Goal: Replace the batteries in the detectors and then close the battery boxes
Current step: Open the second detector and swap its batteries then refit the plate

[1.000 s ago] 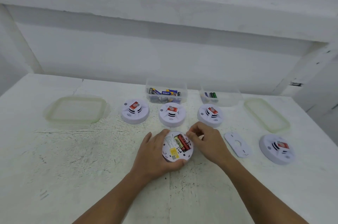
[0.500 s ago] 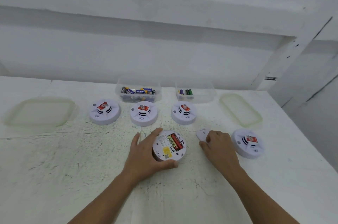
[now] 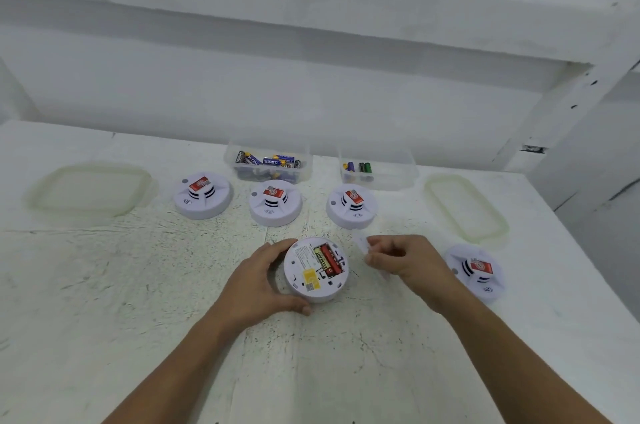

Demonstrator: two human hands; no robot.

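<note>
A round white detector [image 3: 316, 269] lies back-up at the table's middle, its battery bay uncovered with red and gold batteries inside. My left hand [image 3: 258, 281] grips its left rim. Just to its right my right hand [image 3: 407, 259] holds the white battery cover [image 3: 363, 243], lifted off the table and blurred. Three more detectors [image 3: 202, 195] [image 3: 275, 202] [image 3: 351, 206] stand in a row behind, and another detector [image 3: 476, 271] sits right of my right hand. All of these lie face-up with red labels.
Two clear boxes stand at the back: the battery box [image 3: 268, 164] holding several batteries and a smaller box [image 3: 377, 169] with a few. Their pale lids lie at the far left [image 3: 90, 188] and at the right [image 3: 465, 207]. A wall rises behind the table.
My right hand went from the detector to the cover lying on the table at the right, picked it up and brought it back toward the detector. My left hand kept its grip.
</note>
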